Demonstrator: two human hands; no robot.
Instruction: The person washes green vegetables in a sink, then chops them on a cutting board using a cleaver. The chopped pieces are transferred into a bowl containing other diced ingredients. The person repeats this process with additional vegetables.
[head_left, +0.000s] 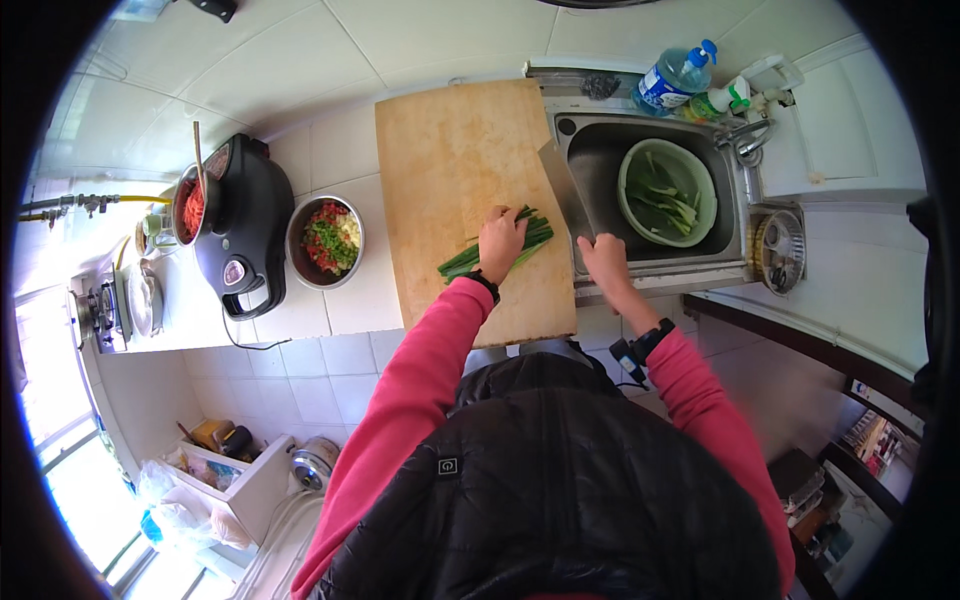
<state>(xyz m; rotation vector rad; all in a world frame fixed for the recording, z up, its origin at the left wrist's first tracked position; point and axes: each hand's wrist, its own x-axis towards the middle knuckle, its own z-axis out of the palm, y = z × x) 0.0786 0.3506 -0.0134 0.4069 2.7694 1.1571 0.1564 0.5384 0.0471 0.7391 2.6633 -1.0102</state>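
Note:
A bundle of long green stalks (534, 235), perhaps scallions, lies slantwise on the wooden cutting board (457, 150). Over its middle, my left hand (501, 241) grips the bundle with curled fingers, hiding part of it. The cut-looking ends lie near the board's right side. My right hand (606, 262) is closed around the handle of a cleaver (566, 187), whose wide metal blade extends away from me. That blade is beside the board's right edge, over the near side of the sink, apart from the stalks. The handle is mostly hidden by my fingers.
Right of the board, a steel sink (592, 142) holds a pale green basket (628, 195) with leafy greens. Detergent bottles stand behind it. To the left are a metal bowl of chopped vegetables (294, 255) and a black electric appliance (262, 202) bearing a bowl of red shreds (192, 214).

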